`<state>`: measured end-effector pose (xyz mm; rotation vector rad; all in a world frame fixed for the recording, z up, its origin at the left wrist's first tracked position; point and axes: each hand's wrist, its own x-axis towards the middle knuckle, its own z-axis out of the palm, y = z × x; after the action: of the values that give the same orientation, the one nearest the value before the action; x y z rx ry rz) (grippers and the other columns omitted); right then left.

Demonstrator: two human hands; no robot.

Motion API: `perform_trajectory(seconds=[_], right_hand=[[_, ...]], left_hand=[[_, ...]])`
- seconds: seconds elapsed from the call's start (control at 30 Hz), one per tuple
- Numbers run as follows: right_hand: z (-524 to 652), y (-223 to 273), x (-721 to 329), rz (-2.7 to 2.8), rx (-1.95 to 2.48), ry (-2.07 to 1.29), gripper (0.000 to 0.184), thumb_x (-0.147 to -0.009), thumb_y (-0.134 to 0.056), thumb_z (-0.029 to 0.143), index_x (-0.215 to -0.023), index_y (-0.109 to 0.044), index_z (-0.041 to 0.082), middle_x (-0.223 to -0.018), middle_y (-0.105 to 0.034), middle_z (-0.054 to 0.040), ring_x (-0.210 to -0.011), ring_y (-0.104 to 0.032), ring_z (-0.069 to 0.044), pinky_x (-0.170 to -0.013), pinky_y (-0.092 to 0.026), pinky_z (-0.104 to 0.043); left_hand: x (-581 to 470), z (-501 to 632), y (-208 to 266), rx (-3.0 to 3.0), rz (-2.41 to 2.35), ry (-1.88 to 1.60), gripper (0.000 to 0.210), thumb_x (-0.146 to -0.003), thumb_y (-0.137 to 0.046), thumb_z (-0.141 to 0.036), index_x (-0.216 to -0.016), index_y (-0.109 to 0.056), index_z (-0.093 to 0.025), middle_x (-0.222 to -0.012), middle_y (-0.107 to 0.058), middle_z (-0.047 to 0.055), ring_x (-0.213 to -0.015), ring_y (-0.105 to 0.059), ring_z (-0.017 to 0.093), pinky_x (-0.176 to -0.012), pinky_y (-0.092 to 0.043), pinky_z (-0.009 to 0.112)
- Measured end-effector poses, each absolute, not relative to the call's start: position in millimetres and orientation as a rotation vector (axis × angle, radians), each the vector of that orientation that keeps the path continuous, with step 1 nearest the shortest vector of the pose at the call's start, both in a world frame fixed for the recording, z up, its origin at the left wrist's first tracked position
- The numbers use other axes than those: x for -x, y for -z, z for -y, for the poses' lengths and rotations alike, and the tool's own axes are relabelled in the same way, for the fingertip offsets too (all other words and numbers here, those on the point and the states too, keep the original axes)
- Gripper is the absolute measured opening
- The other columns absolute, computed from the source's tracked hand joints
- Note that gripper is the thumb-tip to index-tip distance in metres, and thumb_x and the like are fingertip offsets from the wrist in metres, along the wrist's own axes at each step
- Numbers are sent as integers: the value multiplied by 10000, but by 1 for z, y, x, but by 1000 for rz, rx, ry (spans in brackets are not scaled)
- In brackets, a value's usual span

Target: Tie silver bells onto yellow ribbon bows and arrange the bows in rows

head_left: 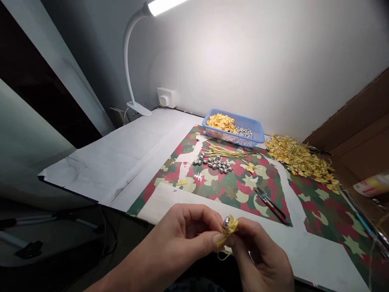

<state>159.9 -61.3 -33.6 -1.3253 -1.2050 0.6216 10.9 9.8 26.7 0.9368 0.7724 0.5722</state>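
Observation:
A small yellow ribbon bow point(232, 224) with a shiny silver bead point(226, 221) at its middle is held between my two hands, above the near edge of the table. The thumb and forefinger of my left hand point(185, 235) pinch the bow from the left. My right hand point(261, 251) has its fingertips closed on the bow's other side; its grip is partly hidden. Below the fingers hangs a thin loop of yellow cord point(224, 256). Ahead on the patterned sheet lie loose silver beads point(216, 164), a bundle of yellow cords point(225, 151) and a single yellow bow point(251, 168).
Thread snips point(272, 205) with red handles lie beyond my right hand. At the wall stands a blue basket point(257, 132) of yellow bows and silver beads. A heap of corded yellow bows point(299, 158) lies at the right. A white lamp point(126, 52) lights the table.

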Motion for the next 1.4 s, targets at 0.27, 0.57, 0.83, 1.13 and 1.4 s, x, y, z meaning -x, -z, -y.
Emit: perform_trajectory(seconds=[0.27,0.57,0.83,1.13,1.4], right_hand=[[67,21,-164,1204,1410,-604,290,-1006,-532,391,-1272,-573,283,-921,-768,-29,-736,-736,-157,-665,-584,-221],[53,7,-179,1307,1297,-712,84,-899,-639,252,-823,-673,262,-712,-645,46,-630,-593,-127,-597,-448,-216],[55,-4,-172,1029,1237,-1028,149,-869,-677,354,-797,-724,231,-657,-651,21,-598,-557,-125,-586,-429,-221],[49,-17,-173,819,1203,-1334,372,-809,-749,496,-708,-646,154,-592,-502,36,-548,-415,-81,-524,-325,-196],[50,-3,-175,1028,1236,-952,77,-901,-660,330,-911,-694,262,-701,-625,37,-616,-550,-105,-580,-425,-197]], left_hand=[[-11,-5,-36,-1247,-834,-672,58,-825,-694,-169,-777,-725,-179,-835,-712,45,-828,-662,220,-740,-514,298],[-6,-6,-41,-1587,-860,-698,114,-873,-614,-165,-853,-717,-210,-949,-697,55,-946,-660,240,-830,-523,288],[-10,-5,-39,-1583,-827,-829,137,-867,-667,-162,-777,-755,-215,-909,-670,43,-843,-666,200,-723,-532,236],[-5,-10,-32,-1551,-792,-758,159,-886,-664,-148,-835,-782,-242,-1035,-645,35,-853,-644,157,-693,-531,199],[-10,-17,-39,-1321,-769,-665,140,-835,-707,-128,-777,-797,-218,-915,-683,24,-910,-653,180,-816,-531,246]])
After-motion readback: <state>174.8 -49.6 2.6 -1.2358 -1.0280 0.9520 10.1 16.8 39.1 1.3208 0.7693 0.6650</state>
